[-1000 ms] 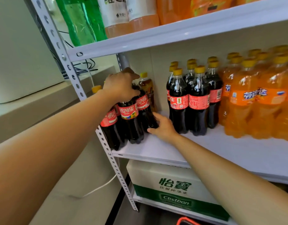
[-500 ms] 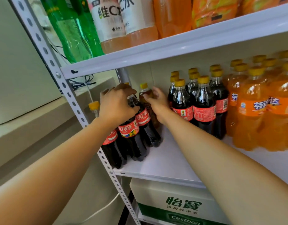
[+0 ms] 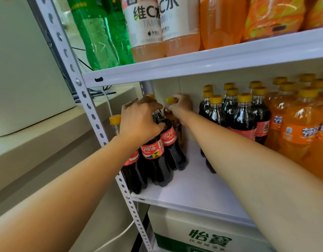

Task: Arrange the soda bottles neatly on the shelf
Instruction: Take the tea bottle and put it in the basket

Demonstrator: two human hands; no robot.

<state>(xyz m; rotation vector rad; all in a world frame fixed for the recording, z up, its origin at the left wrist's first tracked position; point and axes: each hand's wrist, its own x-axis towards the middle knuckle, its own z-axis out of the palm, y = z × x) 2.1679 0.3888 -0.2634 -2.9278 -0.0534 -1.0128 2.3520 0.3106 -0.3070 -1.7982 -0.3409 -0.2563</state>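
A cluster of dark cola bottles (image 3: pixel 153 157) with red labels and yellow caps stands at the left end of the white shelf (image 3: pixel 193 193). My left hand (image 3: pixel 139 122) is clamped over the tops of two of them. Behind them is an amber bottle (image 3: pixel 172 115); my right hand (image 3: pixel 180 104) grips its neck just under the yellow cap. A tidy group of cola bottles (image 3: pixel 237 117) stands to the right, then orange soda bottles (image 3: pixel 299 128).
The perforated shelf post (image 3: pixel 95 120) runs down just left of the cola cluster. The upper shelf (image 3: pixel 193 60) carries green, pale and orange bottles. A green-and-white carton (image 3: pixel 202 235) sits below. A beige counter (image 3: pixel 48 135) lies at left.
My right hand left the base of the cola cluster, rose to the back and closed on the amber bottle's neck. The left hand stayed on the cola tops. The view moved closer.
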